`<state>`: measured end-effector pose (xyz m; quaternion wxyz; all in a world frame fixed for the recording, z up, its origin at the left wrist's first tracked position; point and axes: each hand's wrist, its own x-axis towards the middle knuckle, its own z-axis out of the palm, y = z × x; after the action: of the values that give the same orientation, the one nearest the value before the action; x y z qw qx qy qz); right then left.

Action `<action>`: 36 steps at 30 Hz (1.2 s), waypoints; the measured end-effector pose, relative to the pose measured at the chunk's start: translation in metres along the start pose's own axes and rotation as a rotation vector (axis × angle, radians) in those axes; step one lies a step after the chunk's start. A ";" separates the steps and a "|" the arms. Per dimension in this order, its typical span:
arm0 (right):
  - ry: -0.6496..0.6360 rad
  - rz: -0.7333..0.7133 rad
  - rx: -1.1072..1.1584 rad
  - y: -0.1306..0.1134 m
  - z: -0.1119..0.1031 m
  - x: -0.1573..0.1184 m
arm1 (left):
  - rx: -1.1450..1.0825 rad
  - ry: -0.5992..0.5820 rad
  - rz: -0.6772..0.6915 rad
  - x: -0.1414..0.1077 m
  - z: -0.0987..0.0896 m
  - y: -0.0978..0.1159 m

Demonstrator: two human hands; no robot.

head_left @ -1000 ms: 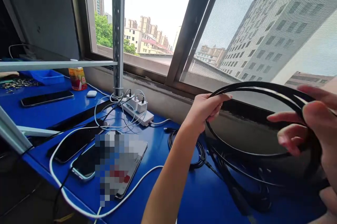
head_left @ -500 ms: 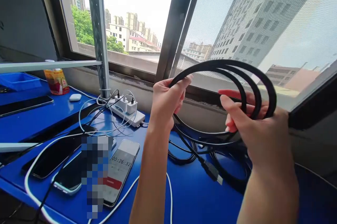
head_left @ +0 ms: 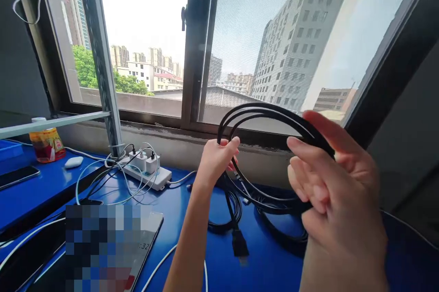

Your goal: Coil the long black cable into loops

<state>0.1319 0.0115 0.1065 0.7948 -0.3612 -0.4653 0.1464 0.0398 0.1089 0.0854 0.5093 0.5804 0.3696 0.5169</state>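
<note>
Both my hands hold a loosely coiled black cable (head_left: 317, 138) in the air, several loops arching between them. My left hand (head_left: 221, 157) is closed round the loops at the left side, thumb on top. At the right side my right hand (head_left: 336, 186) has the coil between thumb and index finger; the index finger stretches forward, the other fingers are curled. The cable's plug (head_left: 239, 242), black with a metal tip, hangs below the left hand, slightly blurred. Behind it on the blue table (head_left: 260, 269) lie another black cable coil (head_left: 221, 228) and a thicker one (head_left: 277, 235).
A white power strip (head_left: 147, 176) with chargers and tangled wires stands left, beside a metal post (head_left: 99, 54). Farther left are a white case (head_left: 73, 162), an orange-labelled container (head_left: 51, 148) and a phone (head_left: 20, 175). Another phone (head_left: 151, 237) lies nearer, partly pixelated. Windows (head_left: 240, 54) rise behind.
The view has shifted right and tilted up. The coil sits lower in view, its loops closer together. My right hand has turned, its index finger now pointing forward. The plug hangs straighter down.
</note>
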 end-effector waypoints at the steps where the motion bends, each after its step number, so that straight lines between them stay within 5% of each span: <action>1: -0.007 -0.010 0.024 0.000 0.000 -0.001 | 0.051 -0.039 -0.027 0.001 0.002 -0.003; 10: -0.052 -0.127 0.035 -0.006 -0.006 -0.006 | 0.085 -0.499 -0.166 -0.003 -0.001 -0.011; 18: -0.075 -0.156 0.055 -0.002 0.005 -0.009 | -0.010 -0.089 0.024 -0.009 -0.001 0.006; 24: -0.097 -0.122 -0.013 0.013 0.010 -0.002 | -0.274 0.100 0.270 -0.017 -0.017 0.017; 30: -0.053 -0.065 -0.132 0.035 0.024 0.011 | -0.352 0.085 0.260 -0.018 -0.023 0.018; 36: -0.060 0.028 0.023 0.031 0.021 0.006 | -0.324 0.086 0.215 -0.009 -0.017 0.010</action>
<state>0.1203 0.0462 0.0949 0.7826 -0.3538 -0.4819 0.1736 0.0207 0.1022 0.0920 0.5216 0.5045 0.2389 0.6452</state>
